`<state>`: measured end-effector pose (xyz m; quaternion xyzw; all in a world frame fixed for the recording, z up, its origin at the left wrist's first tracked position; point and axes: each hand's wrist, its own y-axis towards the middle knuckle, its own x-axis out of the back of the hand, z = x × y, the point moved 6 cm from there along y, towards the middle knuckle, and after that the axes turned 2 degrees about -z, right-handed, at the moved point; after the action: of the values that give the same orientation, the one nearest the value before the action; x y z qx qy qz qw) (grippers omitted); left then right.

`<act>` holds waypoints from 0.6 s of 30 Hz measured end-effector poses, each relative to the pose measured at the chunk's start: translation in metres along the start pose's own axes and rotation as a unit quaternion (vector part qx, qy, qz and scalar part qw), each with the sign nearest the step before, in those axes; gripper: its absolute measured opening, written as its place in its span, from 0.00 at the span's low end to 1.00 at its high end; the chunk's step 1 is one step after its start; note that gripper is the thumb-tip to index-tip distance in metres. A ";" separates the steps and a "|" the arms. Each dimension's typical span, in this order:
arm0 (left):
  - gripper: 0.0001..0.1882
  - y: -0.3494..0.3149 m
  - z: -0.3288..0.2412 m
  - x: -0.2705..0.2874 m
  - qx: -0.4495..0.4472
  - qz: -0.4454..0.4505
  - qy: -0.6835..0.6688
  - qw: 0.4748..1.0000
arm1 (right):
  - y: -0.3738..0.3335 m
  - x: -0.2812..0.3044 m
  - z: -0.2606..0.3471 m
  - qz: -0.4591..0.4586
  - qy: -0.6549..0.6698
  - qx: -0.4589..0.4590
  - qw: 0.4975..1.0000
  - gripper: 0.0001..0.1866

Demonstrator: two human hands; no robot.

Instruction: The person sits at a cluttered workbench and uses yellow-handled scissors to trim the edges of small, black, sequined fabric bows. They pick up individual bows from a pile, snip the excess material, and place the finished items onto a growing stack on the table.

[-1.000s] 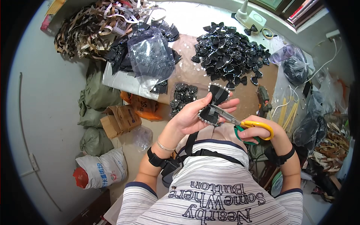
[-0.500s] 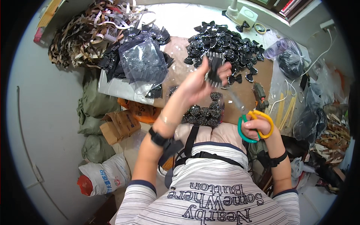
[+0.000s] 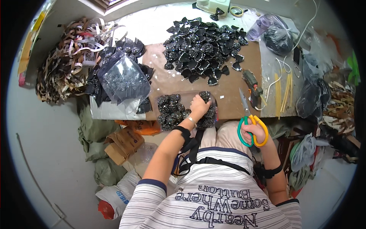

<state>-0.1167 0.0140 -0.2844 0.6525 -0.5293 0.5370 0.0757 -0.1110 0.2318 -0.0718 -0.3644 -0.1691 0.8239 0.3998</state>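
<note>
My left hand (image 3: 199, 107) is at the table's front edge, its fingers closed around a black beaded bow (image 3: 205, 95) in a cluster of similar ones. Beside it, more black beaded bows (image 3: 169, 110) lie in rows on clear plastic. My right hand (image 3: 254, 132) holds scissors (image 3: 260, 121) by their green and yellow handles, over the front edge. The blades are together and point away from me. Beyond both hands is a large heap of black sequined bows (image 3: 202, 49) on the brown board (image 3: 228, 100).
Clear bags of black pieces (image 3: 126, 78) and a pile of ribbon strips (image 3: 63, 72) lie on the left. Right of the heap are a glue gun (image 3: 251, 82), yellow sticks (image 3: 284, 91), a white cord (image 3: 271, 86) and a stuffed plastic bag (image 3: 278, 34).
My left hand has come down from above the table, where it held a black piece with shiny edges, to the rows at the front. The scissors remain in my right hand. The view has shifted.
</note>
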 end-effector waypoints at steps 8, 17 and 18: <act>0.17 0.002 0.029 0.042 0.025 0.131 -0.322 0.937 | 0.003 -0.003 0.012 -0.035 -0.151 0.012 0.988 0.10; 0.23 -0.109 -0.017 0.157 0.038 0.357 -0.789 0.498 | 0.037 -0.061 0.040 -0.016 -0.636 0.073 0.768 0.14; 0.25 -0.115 -0.020 0.165 -0.007 0.345 -0.777 0.527 | 0.038 -0.065 0.043 -0.010 -0.664 0.092 0.742 0.14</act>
<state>-0.0630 -0.0238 -0.0927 0.5777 -0.5667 -0.2014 -0.5518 -0.1357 0.1578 -0.0340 0.3147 -0.3183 0.8652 0.2260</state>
